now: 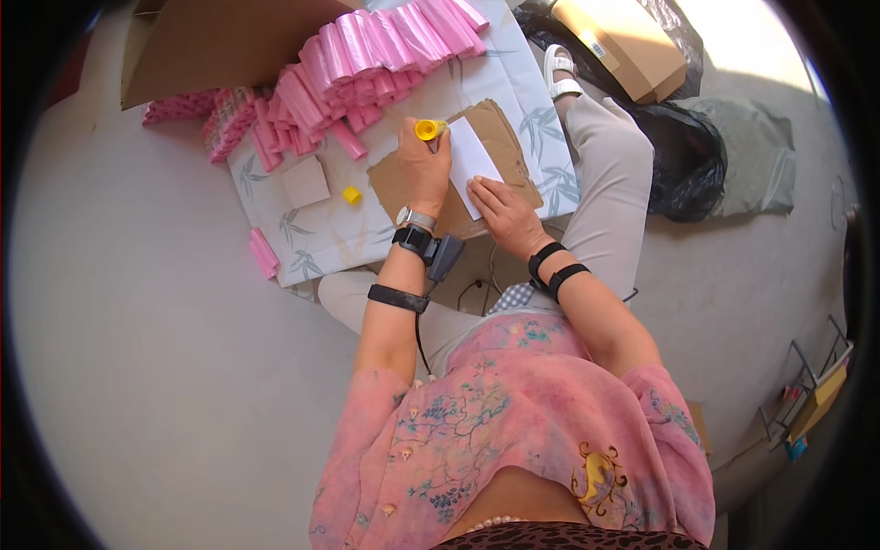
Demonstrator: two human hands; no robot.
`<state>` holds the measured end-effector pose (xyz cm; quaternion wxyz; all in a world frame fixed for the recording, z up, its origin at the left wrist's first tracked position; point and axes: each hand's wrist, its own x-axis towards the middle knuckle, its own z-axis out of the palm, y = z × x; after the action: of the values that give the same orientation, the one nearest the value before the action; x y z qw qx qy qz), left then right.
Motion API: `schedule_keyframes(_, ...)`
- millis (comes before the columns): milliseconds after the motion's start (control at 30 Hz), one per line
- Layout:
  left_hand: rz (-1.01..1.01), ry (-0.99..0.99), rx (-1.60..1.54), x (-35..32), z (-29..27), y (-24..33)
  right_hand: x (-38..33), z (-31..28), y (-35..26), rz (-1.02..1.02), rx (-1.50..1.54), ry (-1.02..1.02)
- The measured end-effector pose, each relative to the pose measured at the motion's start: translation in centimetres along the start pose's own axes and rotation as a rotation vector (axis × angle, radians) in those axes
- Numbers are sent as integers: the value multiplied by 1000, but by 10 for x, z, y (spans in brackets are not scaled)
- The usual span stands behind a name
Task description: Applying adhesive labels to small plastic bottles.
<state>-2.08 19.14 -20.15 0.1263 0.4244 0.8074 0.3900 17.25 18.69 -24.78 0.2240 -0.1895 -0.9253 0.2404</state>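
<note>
Work position: a piece of brown cardboard lies on the table, and a white sheet lies flat on top of it. The left hand has its grip closed around a yellow-ended tube, held beside the sheet's left edge. The right hand clasps nothing; its fingers rest flat on the near part of the sheet.

Completed, as far as visible: the sheet is positioned and steadied, and a yellow cap, apparently the tube's own, sits separately on the table. Application to the sheet appears to be in hand; whether any substance is on its surface cannot be determined.

Outstanding, by judgement: the stack of pale sheets left of the cap is untouched. Pink rolls are piled along the far side; a single pink roll lies apart at the left edge.
</note>
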Motion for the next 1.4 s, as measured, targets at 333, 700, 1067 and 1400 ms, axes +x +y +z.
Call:
schedule_keyframes(333,4,-62,-34,-46,5,20,-4,5,3,4,7,-5)
schedule_keyframes(700,-50,-74,-124,-14,4,16,-3,5,2,-2,-4,16)
schedule_keyframes(1067,-13,-42,-34,-24,27,34,-4,7,5,2,37,17)
schedule_keyframes(1400,109,255,-92,52,-67,19,-2,4,-4,30,-15,-68)
